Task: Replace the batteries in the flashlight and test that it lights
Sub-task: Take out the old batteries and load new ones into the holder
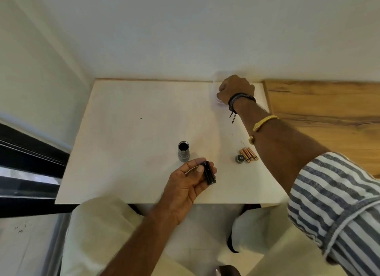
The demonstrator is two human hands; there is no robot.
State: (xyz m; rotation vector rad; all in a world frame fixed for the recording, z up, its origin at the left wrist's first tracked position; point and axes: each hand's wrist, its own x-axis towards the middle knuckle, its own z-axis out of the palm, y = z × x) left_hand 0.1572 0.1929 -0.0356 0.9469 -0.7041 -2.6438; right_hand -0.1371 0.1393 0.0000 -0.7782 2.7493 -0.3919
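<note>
**A:** Where is the flashlight?

**B:** The flashlight body, a silver tube, stands upright on the white table, a little below the middle of the frame. Its dark open mouth faces up.

**A:** And the left hand?

**B:** The left hand is just below and right of the tube, palm turned up. Thumb and fingers pinch a black battery holder above the near part of the table. It does not touch the tube.

**A:** What lies further right?

**B:** A round end cap sits on the table right of centre. Just beside it, on its right, is a small bunch of copper-coloured batteries lying side by side. The right forearm passes close by them.

**A:** The right hand?

**B:** The right hand reaches to the table's far right corner, above and right of centre in the frame, knuckles up and fingers curled. Under it is a pale blurred thing. Whether the fingers grip it, I cannot tell.

**A:** Anything else?

**B:** A dark cord bracelet is at that wrist, and a gold bangle sits lower on the forearm. A rolled striped sleeve is at the lower right. A wooden surface adjoins the table along its right edge.
</note>
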